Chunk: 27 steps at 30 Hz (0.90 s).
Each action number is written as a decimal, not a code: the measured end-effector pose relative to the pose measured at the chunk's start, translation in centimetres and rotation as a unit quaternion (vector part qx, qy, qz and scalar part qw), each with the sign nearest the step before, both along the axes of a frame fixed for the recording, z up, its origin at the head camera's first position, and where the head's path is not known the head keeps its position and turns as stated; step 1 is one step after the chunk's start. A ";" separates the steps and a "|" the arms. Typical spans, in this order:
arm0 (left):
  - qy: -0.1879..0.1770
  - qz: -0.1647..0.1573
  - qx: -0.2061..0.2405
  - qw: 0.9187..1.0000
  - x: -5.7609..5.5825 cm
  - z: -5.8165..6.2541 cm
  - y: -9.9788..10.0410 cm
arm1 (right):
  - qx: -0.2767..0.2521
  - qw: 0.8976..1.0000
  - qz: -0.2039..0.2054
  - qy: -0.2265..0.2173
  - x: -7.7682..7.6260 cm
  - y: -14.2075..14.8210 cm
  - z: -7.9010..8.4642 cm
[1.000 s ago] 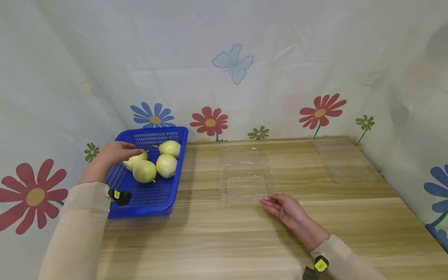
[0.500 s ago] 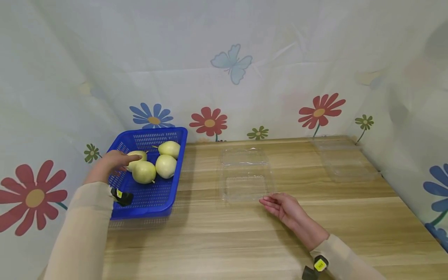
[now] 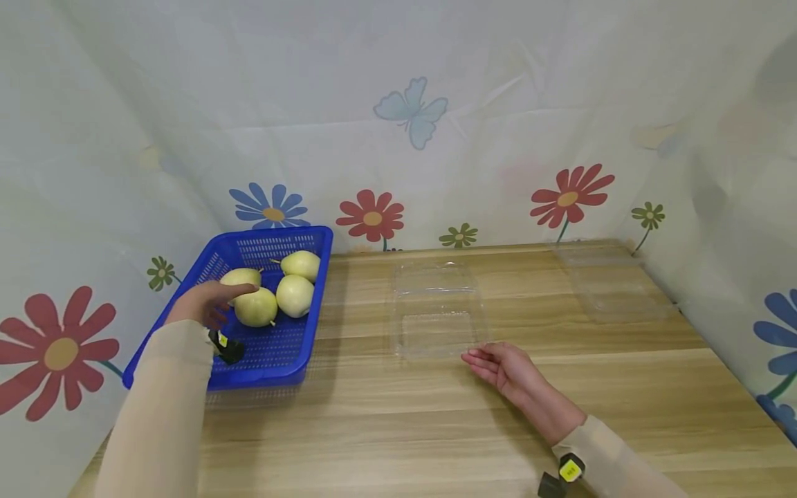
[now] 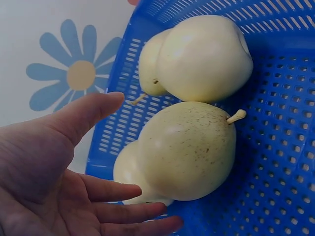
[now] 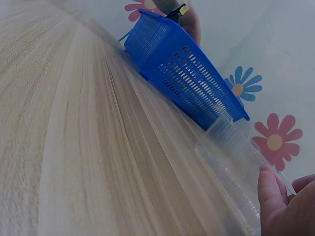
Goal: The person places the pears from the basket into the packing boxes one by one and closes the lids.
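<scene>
My left hand [image 3: 208, 303] reaches over the left side of a blue plastic basket [image 3: 320, 297], thumb and fingers spread apart. Several pale yellow-green pears lie inside it. In the left wrist view the fingertips are right by the nearest pear [image 4: 189, 152], nothing between thumb and fingers; another pear [image 4: 206, 59] lies beyond. On the table, a clear hinged plastic container [image 3: 436, 332] stands with its lid laid back. My right hand [image 3: 507, 373] pinches its near right corner between thumb and fingers; in the right wrist view the thumb [image 5: 269, 194] lies at the container's edge.
Another clear plastic container [image 3: 623, 283] stands at the back right of the wooden table [image 3: 386, 436]. A flower-printed curtain [image 3: 510, 138] encloses the table at the back and sides. The basket's rim rises around the pears.
My left hand has come down and a little to the right, from above the back-left pear to beside the front pear. The right hand stays at the container's corner.
</scene>
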State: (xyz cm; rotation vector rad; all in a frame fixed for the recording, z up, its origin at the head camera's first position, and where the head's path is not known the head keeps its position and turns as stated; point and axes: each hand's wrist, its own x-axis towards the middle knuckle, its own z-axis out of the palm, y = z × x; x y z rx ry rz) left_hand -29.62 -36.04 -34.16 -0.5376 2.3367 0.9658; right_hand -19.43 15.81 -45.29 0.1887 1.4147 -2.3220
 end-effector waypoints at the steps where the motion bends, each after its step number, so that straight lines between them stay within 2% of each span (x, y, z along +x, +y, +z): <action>1: -0.002 0.011 0.007 1.000 0.0 -0.2 0.0 | 0.000 1.000 0.000 0.000 0.0 0.0 0.0; 6: -0.006 0.041 0.022 0.999 0.0 -0.7 0.4 | -0.001 1.000 -0.001 -0.002 0.0 0.1 -0.1; 8: -0.010 0.047 0.011 0.999 0.0 -0.9 0.4 | -0.003 1.000 -0.001 -0.001 0.0 0.1 -0.1; 13: -0.029 0.011 0.017 0.999 -0.6 -1.9 0.2 | -0.005 1.000 0.002 0.000 0.0 0.1 -0.2; 16: -0.029 -0.002 0.049 0.998 -1.0 -2.6 0.1 | -0.005 1.000 0.002 0.001 -0.1 0.1 -0.2; 19: -0.026 0.014 0.061 0.998 -1.3 -3.1 0.0 | -0.004 1.000 0.001 0.001 -0.1 0.1 -0.2; 21: -0.024 0.032 0.053 0.998 -1.4 -3.2 0.1 | -0.003 1.000 0.001 0.001 0.0 0.1 -0.2; 27: -0.010 0.121 0.027 0.992 -1.2 -3.7 0.3 | 0.000 1.000 -0.003 0.001 -0.1 0.1 -0.2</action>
